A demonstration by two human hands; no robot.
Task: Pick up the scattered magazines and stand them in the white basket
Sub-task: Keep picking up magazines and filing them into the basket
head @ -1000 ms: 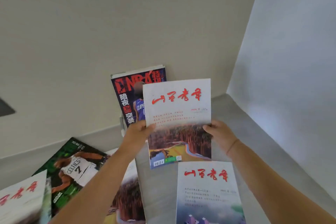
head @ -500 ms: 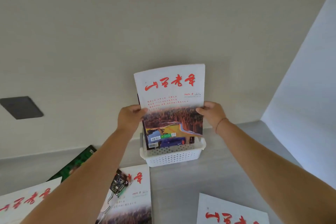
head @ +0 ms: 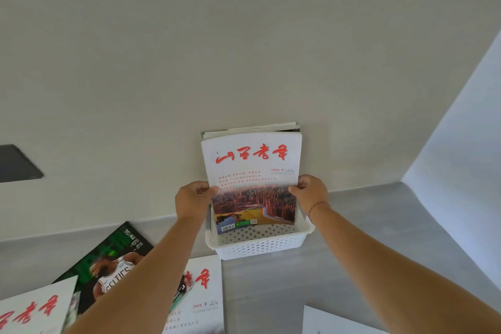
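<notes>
A white magazine with red calligraphy and a forest photo point(head: 253, 179) stands upright inside the white perforated basket point(head: 260, 248), its lower edge down in the basket. My left hand point(head: 191, 202) grips its left edge and my right hand point(head: 311, 192) grips its right edge. Behind it another magazine point(head: 249, 129) stands against the wall, only its top edge showing. Loose magazines lie on the grey counter: a green basketball one point(head: 113, 260), a white one point(head: 200, 298) under my left forearm, another white one point(head: 32, 312) at the bottom left, and a white corner point(head: 333, 320) at the bottom right.
The basket sits against a beige wall at the back of the grey counter point(head: 366, 225). A paler wall point(head: 461, 144) closes the right side. A dark panel point(head: 16, 163) is set in the wall at the left.
The held magazine has moved back and down from above the counter into the basket, now covering the dark magazine behind it. Both hands stay on its edges.
</notes>
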